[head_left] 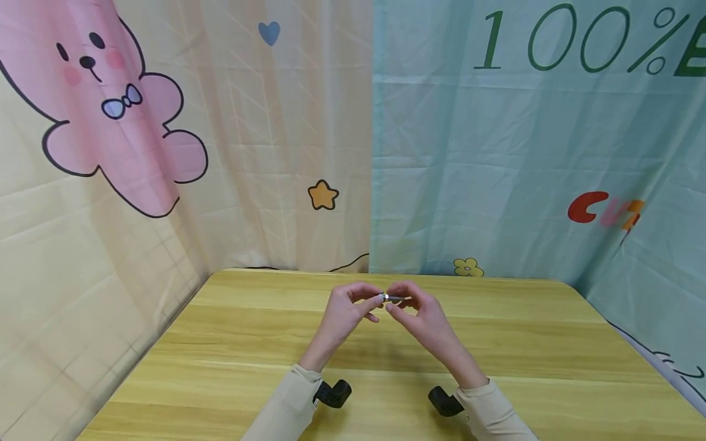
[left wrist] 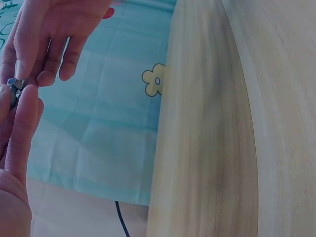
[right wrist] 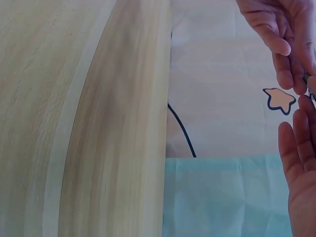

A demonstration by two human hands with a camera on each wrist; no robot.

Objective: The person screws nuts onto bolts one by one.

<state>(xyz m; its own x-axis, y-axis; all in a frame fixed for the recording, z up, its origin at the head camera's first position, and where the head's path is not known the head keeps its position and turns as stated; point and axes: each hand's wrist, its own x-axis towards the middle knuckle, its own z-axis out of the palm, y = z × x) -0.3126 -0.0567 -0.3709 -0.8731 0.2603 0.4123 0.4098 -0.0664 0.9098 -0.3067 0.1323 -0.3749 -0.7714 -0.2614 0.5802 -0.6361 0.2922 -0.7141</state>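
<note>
In the head view, a small silvery bolt [head_left: 396, 298] with a hexagonal part is held level between both hands above the table. My left hand [head_left: 350, 304] pinches its left end with thumb and forefinger. My right hand [head_left: 421, 312] curls round it from the other side, thumb tip just below and forefinger just above the hexagonal part [left wrist: 15, 83]. Up close in the left wrist view, a right fingertip meets this hexagon, while threads show beneath it beside the left fingers. The right wrist view catches the hands at its edge, with the bolt mostly hidden.
A wood-grain table [head_left: 248, 343] spreads under both forearms. Printed curtains stand behind it and along the sides, beige [head_left: 237, 153] to the left and teal [head_left: 441, 159] to the right. Black wrist cameras [head_left: 334, 394] sit at the sleeve cuffs.
</note>
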